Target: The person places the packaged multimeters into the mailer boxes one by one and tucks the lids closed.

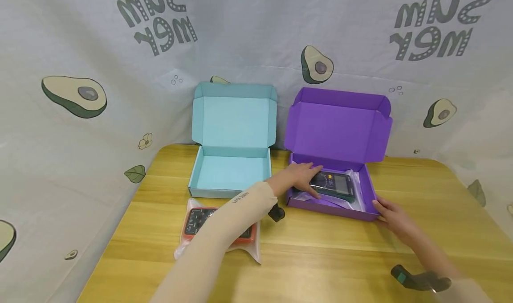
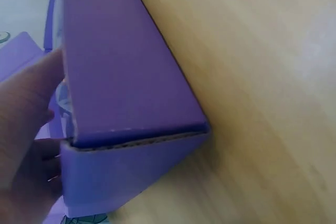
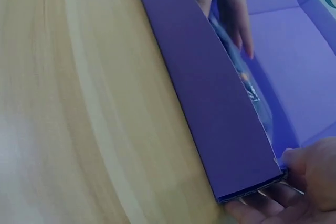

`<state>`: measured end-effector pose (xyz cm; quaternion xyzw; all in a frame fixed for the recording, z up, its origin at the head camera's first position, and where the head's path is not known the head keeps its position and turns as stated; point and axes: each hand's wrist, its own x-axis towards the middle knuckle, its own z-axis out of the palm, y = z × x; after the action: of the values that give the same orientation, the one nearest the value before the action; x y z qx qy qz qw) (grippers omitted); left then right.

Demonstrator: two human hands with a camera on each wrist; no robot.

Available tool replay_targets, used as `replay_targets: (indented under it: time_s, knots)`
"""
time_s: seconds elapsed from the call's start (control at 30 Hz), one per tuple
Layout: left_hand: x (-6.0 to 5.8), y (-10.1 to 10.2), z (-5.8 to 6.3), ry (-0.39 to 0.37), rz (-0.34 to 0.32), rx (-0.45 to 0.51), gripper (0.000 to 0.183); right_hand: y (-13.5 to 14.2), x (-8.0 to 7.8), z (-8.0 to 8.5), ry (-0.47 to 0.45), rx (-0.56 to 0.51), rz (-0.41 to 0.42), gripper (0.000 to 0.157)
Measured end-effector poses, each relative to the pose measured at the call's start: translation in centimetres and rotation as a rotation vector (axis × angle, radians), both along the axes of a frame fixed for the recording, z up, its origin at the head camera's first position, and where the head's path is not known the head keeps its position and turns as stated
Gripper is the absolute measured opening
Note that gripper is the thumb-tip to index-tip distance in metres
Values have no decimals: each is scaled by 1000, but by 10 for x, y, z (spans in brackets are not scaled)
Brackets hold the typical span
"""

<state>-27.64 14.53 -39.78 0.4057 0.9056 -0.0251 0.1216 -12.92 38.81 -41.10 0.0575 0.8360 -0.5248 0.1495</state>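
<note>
A dark green multimeter (image 1: 331, 184) in a clear plastic bag lies in the open purple box (image 1: 325, 208). My left hand (image 1: 298, 177) reaches over the box's left end with fingers spread, touching the left part of the multimeter. At the front right corner of the box, my right hand (image 1: 392, 216) holds the cardboard wall. In the right wrist view, its thumb (image 3: 295, 160) is over the inner side and the other fingers are outside and beneath. The left wrist view shows the left hand (image 2: 26, 124) partly hidden behind the box wall.
An open light blue box (image 1: 230, 192) stands left of the purple one, both lids raised against the printed cloth (image 1: 248, 35). In front of it, a red multimeter (image 1: 196, 220) in a clear bag lies on the wooden table (image 1: 312, 258), partly covered by my left forearm.
</note>
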Motion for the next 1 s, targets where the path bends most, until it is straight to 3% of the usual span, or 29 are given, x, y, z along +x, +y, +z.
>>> replay_targets:
  time_s: [0.17,0.37,0.47,0.53,0.8,1.0]
  knots:
    - [-5,-15,6,91,49,164,84,-5,-5,8,-6,79,15,59]
    - [-16,-38,16,265,200,538,61,-3,-23,29,65,349,10,69]
    - [-22,-45,20,291,259,706,60,2,-37,42,108,458,-5,80]
    - [-25,-47,21,271,292,763,63,5,-47,49,130,501,-31,84]
    - [-28,-47,18,111,383,710,82,10,-73,60,187,508,-164,94]
    - [-27,-46,19,51,390,705,84,7,-80,63,231,479,-214,93]
